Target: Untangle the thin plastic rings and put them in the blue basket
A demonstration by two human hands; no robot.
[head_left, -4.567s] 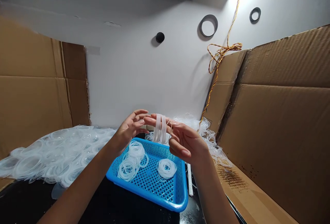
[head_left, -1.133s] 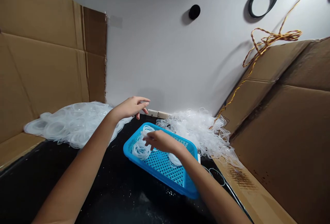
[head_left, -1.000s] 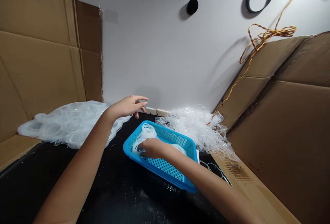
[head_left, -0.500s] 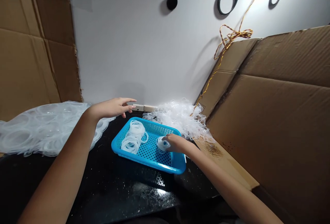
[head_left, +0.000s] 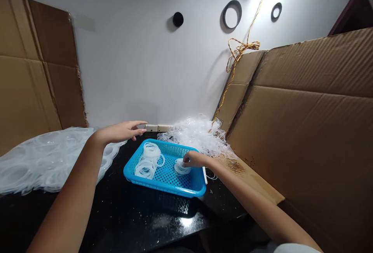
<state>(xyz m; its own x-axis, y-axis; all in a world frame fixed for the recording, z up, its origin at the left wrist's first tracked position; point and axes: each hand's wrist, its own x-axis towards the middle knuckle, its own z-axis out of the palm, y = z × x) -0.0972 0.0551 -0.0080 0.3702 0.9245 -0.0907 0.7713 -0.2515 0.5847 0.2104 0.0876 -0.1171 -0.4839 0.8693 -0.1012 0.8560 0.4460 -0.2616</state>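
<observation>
A blue perforated basket (head_left: 166,186) stands on the black glossy table. On its left side lie overlapping stacks of translucent white rings (head_left: 145,166). A smaller stack of white rings (head_left: 181,167) sits in its right half. My right hand (head_left: 194,159) is over that smaller stack, fingers bent together at its top edge; whether they grip a ring is too small to tell. Above the basket's back left corner hovers my left hand (head_left: 128,131), its fingers apart and holding nothing.
A heap of clear rings (head_left: 195,134) lies behind the basket against the wall. Larger clear rings (head_left: 58,156) are piled at the left. Cardboard panels (head_left: 305,136) stand on both sides. A yellow twisted cord (head_left: 223,97) hangs at the right.
The camera view has shifted, so the scene sits lower and more to the left. My right hand's fingers are now drawn closer together at the small stack. My left hand stays raised and spread.
</observation>
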